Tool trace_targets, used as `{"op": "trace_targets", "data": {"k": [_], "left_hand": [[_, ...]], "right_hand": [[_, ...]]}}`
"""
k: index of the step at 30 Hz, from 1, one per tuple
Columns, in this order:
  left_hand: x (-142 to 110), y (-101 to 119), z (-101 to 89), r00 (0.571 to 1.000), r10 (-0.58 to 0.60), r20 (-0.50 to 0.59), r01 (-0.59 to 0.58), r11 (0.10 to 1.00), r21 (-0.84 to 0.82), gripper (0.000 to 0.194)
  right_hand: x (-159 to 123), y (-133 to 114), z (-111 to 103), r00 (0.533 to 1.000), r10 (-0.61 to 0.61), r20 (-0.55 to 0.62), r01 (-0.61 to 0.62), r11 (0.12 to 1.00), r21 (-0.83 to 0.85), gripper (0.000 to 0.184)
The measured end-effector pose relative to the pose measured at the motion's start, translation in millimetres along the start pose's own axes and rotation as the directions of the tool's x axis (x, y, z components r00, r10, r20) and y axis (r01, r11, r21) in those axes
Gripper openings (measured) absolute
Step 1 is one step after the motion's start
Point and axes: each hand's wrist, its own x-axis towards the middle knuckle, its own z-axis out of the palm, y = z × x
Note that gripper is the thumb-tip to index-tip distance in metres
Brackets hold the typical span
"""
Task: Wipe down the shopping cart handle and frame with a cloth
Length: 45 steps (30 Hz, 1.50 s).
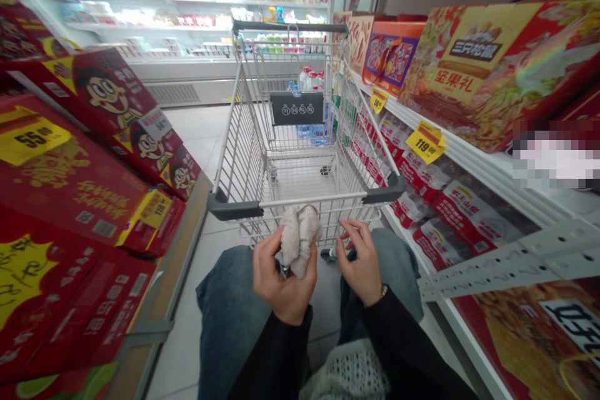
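Note:
My left hand (280, 275) is closed around a small fluffy grey-white thing (299, 239), held just below the handle bar of a wire shopping cart (244, 137). My right hand (360, 259) hovers beside it with fingers loosely curled and apart, holding nothing, close to the cart's right handle end. The cart stands straight ahead in the aisle, with water bottles (309, 84) at its far end. Both knees in blue jeans (225, 306) show below my hands, as if crouched or seated.
Red gift boxes (70, 187) with yellow price tags fill the left shelves. On the right, a white shelf (492, 169) carries red and gold boxes above and red packets below. Refrigerated shelves (187, 6) line the far end of the tiled aisle.

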Motion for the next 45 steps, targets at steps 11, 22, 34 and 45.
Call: {"op": "trace_targets", "data": {"k": [11, 22, 34, 45], "left_hand": [[1, 3, 15.0, 0.999, 0.054, 0.0, -0.054, 0.999, -0.005, 0.048], [5, 18, 12.2, 0.988, 0.079, 0.131, -0.073, 0.996, -0.054, 0.046], [3, 22, 19.3, 0.977, 0.098, 0.19, -0.096, 0.995, -0.016, 0.046], [-5, 16, 20.8, 0.968, 0.138, 0.211, -0.135, 0.99, -0.032, 0.051]], "right_hand": [[6, 15, 29, 0.997, -0.033, -0.067, 0.008, 0.939, -0.343, 0.031], [6, 22, 28, 0.999, -0.033, -0.039, 0.016, 0.932, -0.362, 0.024], [-5, 31, 33, 0.998, -0.02, -0.059, 0.004, 0.965, -0.261, 0.038], [-23, 54, 32, 0.971, -0.027, -0.239, -0.027, 0.975, -0.219, 0.06]]}}
